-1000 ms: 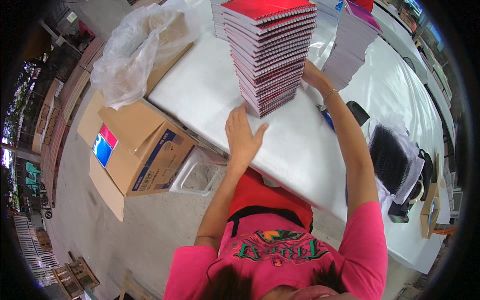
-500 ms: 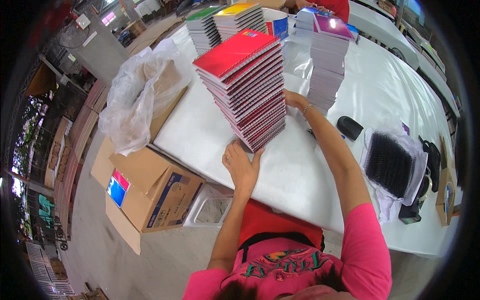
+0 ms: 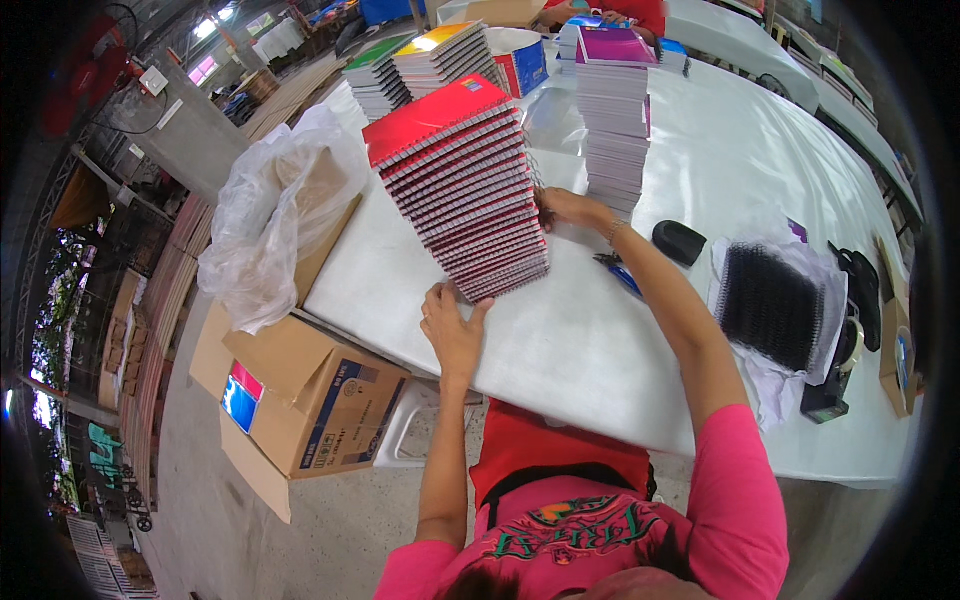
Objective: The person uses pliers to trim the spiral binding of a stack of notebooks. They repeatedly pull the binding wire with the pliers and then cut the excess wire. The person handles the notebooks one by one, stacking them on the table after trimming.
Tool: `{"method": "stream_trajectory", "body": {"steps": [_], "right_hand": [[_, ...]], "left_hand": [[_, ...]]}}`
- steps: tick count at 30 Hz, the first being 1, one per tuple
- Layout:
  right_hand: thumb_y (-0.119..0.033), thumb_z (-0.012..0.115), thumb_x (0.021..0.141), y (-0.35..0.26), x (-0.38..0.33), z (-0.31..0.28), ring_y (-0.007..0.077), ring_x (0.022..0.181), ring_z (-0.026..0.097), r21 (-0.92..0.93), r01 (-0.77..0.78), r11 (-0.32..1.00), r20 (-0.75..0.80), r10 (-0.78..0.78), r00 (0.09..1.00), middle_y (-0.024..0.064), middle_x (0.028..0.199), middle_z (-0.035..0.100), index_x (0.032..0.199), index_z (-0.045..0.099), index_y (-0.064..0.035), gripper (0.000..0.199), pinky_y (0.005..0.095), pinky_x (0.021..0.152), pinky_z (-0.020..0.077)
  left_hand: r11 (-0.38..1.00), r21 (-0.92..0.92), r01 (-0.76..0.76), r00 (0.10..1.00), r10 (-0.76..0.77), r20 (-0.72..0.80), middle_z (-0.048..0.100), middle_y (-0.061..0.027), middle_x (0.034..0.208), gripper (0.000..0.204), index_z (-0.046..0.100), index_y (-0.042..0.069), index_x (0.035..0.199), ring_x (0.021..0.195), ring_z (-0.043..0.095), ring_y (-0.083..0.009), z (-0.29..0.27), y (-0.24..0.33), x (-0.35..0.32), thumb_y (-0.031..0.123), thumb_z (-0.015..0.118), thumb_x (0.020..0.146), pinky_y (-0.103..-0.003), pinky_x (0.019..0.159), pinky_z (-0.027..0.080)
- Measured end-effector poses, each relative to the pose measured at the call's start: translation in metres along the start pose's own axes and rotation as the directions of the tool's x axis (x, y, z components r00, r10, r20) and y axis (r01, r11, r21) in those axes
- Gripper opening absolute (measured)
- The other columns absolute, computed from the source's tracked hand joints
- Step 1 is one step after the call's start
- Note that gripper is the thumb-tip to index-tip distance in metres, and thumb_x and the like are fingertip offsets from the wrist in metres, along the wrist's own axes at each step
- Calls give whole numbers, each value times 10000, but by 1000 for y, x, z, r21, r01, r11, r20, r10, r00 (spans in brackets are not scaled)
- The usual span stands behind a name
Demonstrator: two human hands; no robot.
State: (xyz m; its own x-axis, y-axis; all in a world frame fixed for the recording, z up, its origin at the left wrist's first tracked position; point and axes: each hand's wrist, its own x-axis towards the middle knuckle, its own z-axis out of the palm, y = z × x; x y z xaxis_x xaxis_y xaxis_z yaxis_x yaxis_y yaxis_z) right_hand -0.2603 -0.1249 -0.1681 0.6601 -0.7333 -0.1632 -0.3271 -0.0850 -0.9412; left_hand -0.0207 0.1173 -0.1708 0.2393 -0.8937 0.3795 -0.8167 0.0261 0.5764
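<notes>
One red notebook stack [image 3: 462, 200] newly turned; left grip [image 3: 455, 335] spread, right grip [image 3: 580, 209] unclear

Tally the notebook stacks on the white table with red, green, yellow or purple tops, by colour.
Red-topped stack: 1
Green-topped stack: 1
Yellow-topped stack: 1
Purple-topped stack: 1
Total: 4

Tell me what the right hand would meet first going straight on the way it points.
The tall stack of red-covered, wire-bound paper notebooks: the right hand points left at the stack's right side. It looks very close or already touching, though depth here leaves contact unclear.
</notes>
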Motion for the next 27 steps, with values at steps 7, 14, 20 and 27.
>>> {"method": "stream_trajectory", "body": {"steps": [7,14,20,27], "right_hand": [[-358,477,1023,-22,-45,26,153,718,610,104,-92,990,-43,97,994,66,794,636,929,632,8,409,281,672,478],[-188,576,938,-21,-88,33,158,697,588,-42,-47,998,-118,42,992,50,767,610,976,663,20,229,288,627,474],[-245,583,994,-53,-119,78,137,687,570,116,-118,986,-207,140,968,56,800,605,1201,640,15,337,288,665,504],[-395,700,969,-68,-143,107,138,831,601,328,-164,930,-73,199,977,99,1127,589,1449,422,-9,676,290,760,523]], "left_hand": [[991,105,-81,991,91,-99,598,-144,1227,624,659,39,1243,1135,554,-357,-8,-39,28,415,842,780,-474,967,448],[990,63,-128,987,134,-88,663,-60,1127,559,734,158,1125,1083,596,-300,6,-52,80,449,896,676,-438,930,475],[993,58,-99,995,99,3,671,-34,1084,548,750,188,1104,1054,625,-267,17,-60,118,452,910,651,-430,884,486],[981,130,-147,986,134,103,679,-48,1011,457,733,180,1122,977,657,-259,24,-57,147,414,841,744,-456,831,493]]}}
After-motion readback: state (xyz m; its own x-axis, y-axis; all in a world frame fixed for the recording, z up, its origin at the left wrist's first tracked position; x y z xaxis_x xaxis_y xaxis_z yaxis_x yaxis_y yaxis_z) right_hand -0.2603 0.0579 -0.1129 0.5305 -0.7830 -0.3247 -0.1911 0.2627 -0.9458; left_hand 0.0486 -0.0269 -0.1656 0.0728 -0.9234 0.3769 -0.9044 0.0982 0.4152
